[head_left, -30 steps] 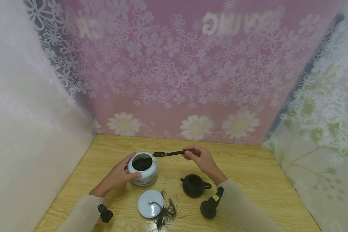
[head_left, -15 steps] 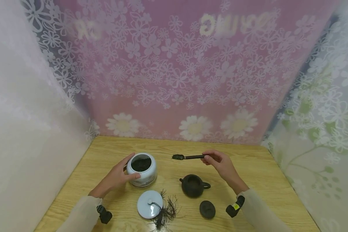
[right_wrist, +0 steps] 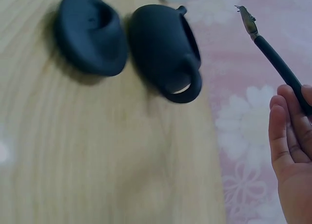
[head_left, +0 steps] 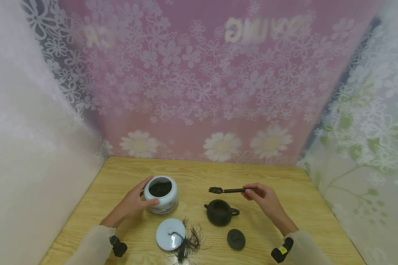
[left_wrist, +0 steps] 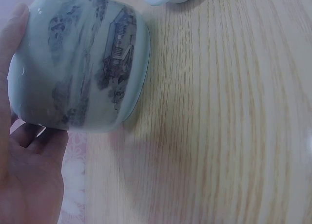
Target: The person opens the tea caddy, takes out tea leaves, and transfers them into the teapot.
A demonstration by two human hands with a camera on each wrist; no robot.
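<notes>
The left hand has its fingers clamped around a white jar (the left wrist view shows a painted scene with a building on its side), thumb on the near wall. The jar's round mouth is uncovered, with dark leaves inside. Nearer the person, a white lid lies knob up on the wooden surface, dark thin strands against its right edge. Next, a dark teapot stands lidless, spout to the left, handle to the right; I cannot tell whether anything is in it. In the air beyond it, a scoop lies along a nearly level left-right line, its leaf-laden bowl pointing left. A dark lid rests near the teapot. Furthest right, the right hand pinches the scoop's handle end between its fingers.
</notes>
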